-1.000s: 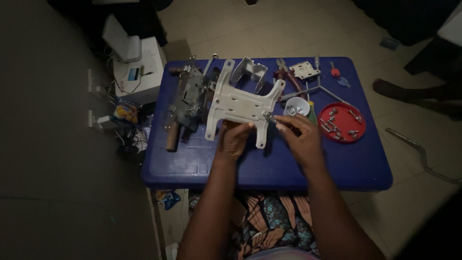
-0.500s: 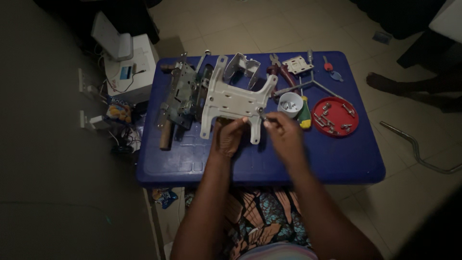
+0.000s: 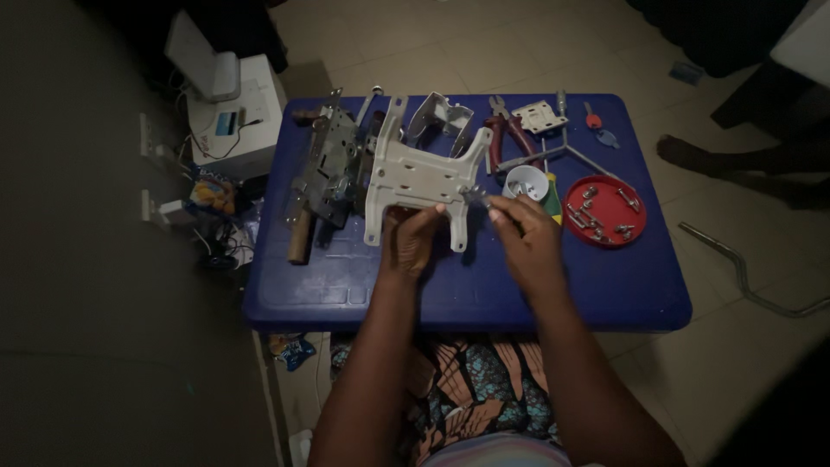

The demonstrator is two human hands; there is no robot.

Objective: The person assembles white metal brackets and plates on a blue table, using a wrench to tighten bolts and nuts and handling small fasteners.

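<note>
Gripping the white metal bracket (image 3: 421, 175) by its lower edge, your left hand (image 3: 409, 240) had its fingers curled shut around the plate, which stood near the middle of the blue table (image 3: 450, 290). Your right hand (image 3: 526, 238) pinched a small screw (image 3: 478, 197) between closed fingertips, right against the bracket's right edge. Left of the bracket lay a grey lock mechanism (image 3: 326, 173). Right of it sat a white cup (image 3: 526, 182), and further right a red dish (image 3: 604, 210) with screws. Behind the bracket's right corner lay red-handled pliers (image 3: 504, 137).
</note>
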